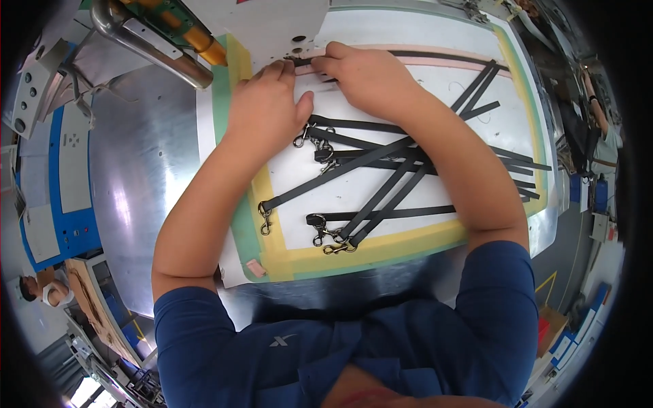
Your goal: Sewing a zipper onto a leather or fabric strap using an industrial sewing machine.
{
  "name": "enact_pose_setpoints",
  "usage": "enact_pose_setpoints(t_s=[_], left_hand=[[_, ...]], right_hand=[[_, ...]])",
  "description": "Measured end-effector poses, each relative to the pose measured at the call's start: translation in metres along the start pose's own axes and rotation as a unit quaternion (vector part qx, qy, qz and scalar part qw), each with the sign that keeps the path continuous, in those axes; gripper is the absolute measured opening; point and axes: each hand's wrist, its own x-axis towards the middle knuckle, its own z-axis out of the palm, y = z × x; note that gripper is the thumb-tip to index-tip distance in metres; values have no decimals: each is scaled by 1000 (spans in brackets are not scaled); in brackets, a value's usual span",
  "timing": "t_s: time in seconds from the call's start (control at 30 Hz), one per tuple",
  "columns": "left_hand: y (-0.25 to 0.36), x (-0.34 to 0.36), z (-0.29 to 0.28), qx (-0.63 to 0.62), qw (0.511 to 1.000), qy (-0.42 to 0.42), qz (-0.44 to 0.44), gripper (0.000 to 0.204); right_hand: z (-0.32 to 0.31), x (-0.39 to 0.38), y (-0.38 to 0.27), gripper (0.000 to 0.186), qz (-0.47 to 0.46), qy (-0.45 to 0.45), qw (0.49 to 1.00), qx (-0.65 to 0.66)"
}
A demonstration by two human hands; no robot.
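Along a pink band at the top of the white board (354, 27) lies a black strap (442, 56). My left hand (266, 109) has curled fingers pressed at the strap's left end, thumb held apart; the fingertips partly hide that end. Just to the right, my right hand (367, 81) grips the same strap with bent fingers. Below both hands, several crossed black straps (384, 192) lie on the board, with metal snap hooks (265, 221) at their left ends. Green and yellow tape (265, 190) borders the board.
A machine head with a metal tube (153, 47) and yellow cylinder (197, 37) stands upper left, beside a blue control panel (64, 217). The board rests on a metal table (129, 177). Other people are at far left (54, 289) and far right (605, 153).
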Motion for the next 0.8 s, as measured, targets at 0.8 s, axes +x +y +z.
enact_pose_setpoints(t_s=[0.8], left_hand=[[0,-7,9,-32,998,50,-19,49]], right_hand=[[-5,5,-13,34,1,-22,1000,-13]])
